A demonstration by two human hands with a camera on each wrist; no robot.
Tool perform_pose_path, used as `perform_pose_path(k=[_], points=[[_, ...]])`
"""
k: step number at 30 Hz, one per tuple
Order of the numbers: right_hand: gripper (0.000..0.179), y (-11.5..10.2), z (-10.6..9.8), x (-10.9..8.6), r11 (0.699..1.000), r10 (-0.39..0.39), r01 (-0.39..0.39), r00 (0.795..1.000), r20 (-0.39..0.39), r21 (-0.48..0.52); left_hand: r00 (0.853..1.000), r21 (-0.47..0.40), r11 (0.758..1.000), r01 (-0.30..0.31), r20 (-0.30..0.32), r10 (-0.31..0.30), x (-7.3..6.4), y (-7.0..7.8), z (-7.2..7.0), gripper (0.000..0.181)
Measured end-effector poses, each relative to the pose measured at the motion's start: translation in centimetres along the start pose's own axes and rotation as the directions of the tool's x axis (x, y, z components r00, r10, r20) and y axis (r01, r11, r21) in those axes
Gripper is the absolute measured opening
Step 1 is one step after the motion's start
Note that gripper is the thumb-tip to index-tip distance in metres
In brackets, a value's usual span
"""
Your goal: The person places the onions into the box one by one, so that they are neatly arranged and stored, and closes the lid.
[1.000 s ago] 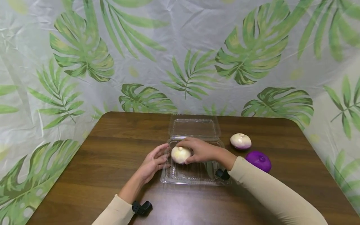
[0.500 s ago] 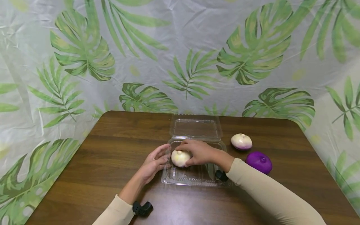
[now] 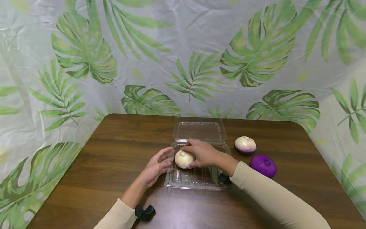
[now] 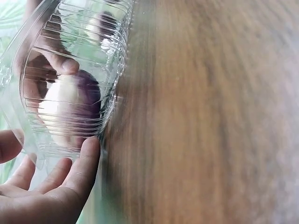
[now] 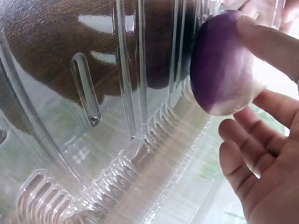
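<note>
My right hand [image 3: 204,154] grips a white-and-purple turnip [image 3: 184,159] between thumb and fingers, inside the left part of a clear plastic clamshell box [image 3: 197,183]. In the right wrist view the turnip's purple underside [image 5: 219,65] faces the ribbed box floor; whether it touches the floor is unclear. My left hand [image 3: 154,168] is at the box's left side with relaxed fingers. In the left wrist view one fingertip [image 4: 91,144] rests against the outside of the box wall, and the turnip [image 4: 70,107] shows through the plastic.
The box's raised lid [image 3: 198,130] leans open toward the back. Right of the box, a second white-and-purple turnip [image 3: 245,144] and a wholly purple round vegetable [image 3: 263,166] lie on the brown wooden table [image 3: 120,140]. A leaf-patterned sheet [image 3: 194,41] hangs behind.
The right hand and its turnip have shifted only slightly within the left part of the box. The left hand stays in the same place at the box's side.
</note>
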State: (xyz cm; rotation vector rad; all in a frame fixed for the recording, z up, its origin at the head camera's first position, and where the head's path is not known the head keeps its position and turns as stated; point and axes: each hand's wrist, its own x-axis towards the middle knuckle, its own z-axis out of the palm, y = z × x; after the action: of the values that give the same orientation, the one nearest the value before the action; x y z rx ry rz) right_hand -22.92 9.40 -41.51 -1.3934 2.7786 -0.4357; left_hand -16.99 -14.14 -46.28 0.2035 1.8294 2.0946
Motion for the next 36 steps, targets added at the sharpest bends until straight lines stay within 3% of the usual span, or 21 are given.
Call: perform_pose_path(k=[10, 36], points=[[0.067, 0.23, -0.22, -0.11, 0.998, 0.008, -0.010, 0.999, 0.039, 0.062, 1.000, 0.024, 1.000, 0.010, -0.005, -0.009, -0.04, 0.01, 0.14, 0.061], [0.072, 0.10, -0.83, -0.46, 0.999, -0.014, 0.011, 0.998, 0.064, 0.046, 1.000, 0.033, 0.999, 0.011, -0.023, -0.010, -0.04, 0.20, 0.39, 0.060]])
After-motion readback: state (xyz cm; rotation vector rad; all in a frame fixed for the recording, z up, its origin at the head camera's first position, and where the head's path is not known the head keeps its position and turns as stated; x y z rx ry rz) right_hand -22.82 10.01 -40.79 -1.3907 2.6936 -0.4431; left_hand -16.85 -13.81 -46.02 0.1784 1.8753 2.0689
